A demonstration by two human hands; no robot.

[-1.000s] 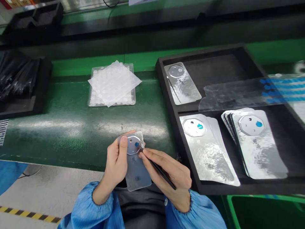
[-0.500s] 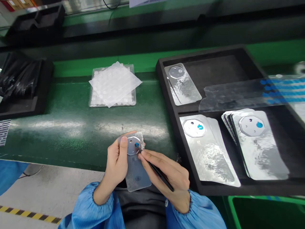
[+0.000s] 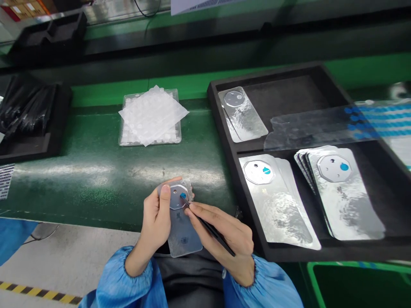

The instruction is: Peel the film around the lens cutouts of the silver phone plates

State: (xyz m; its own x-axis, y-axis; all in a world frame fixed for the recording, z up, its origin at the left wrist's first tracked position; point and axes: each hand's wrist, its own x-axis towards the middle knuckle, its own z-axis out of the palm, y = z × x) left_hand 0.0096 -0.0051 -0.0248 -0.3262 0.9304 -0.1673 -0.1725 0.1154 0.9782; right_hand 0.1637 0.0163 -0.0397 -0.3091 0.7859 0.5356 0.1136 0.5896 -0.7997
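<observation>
Can't make out any actual text, tbh. Tiny dark marks on the held panel (image 3: 185, 224) and the silver panel at right (image 3: 355, 214), print on the white sheet (image 3: 183, 6) up top, all illegible.

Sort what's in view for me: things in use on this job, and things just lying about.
Seem to belong:
- held panel, in the left hand
- slim black tool, in the right hand, tip at the blue dot
- similar silvery panels
- strip with blue dots

Probably just lying about:
- white sheet over a clear box
- left tray with dark strips
</observation>
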